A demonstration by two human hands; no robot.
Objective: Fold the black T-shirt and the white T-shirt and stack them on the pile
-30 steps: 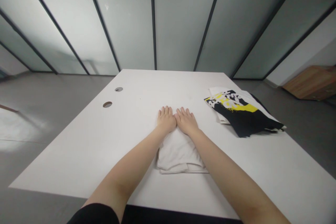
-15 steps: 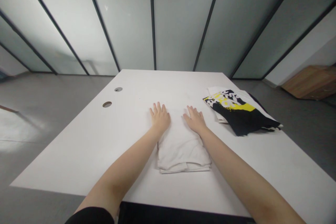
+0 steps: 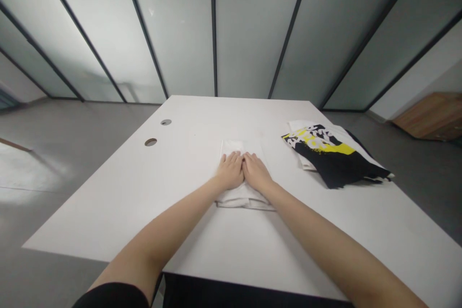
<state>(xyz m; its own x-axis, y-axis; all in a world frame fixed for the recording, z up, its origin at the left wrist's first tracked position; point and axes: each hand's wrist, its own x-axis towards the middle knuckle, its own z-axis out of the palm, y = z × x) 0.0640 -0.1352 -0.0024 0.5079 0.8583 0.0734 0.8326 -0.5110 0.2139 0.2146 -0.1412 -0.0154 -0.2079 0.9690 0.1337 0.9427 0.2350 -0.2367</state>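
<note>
The left hand (image 3: 230, 171) and the right hand (image 3: 256, 172) lie palm down on the cloth, side by side and touching along their inner edges, fingers flat and close together, open and gripping nothing. Beneath them is a folded white cloth (image 3: 234, 150), soft and matte, perhaps a T-shirt, though the folding hides its shape. It forms a narrow, flattened rectangle, with layered folds showing as a rounded lip along its near edge. It sits around the middle of the bench (image 3: 108, 216), a smooth white top with straight edges, well apart from the left edge, where two round cable holes (image 3: 150, 142) are cut further back. To the right, apart from the cloth and near the far corner, lies a pile of garments (image 3: 334, 154), black fabric with a yellow and white print over a white layer, its edges loose and uneven. Beyond the bench stand frosted glass panels (image 3: 173, 33) in slim dark frames, above a grey floor (image 3: 72, 163), with a wooden cabinet (image 3: 429, 115) at the far right
</note>
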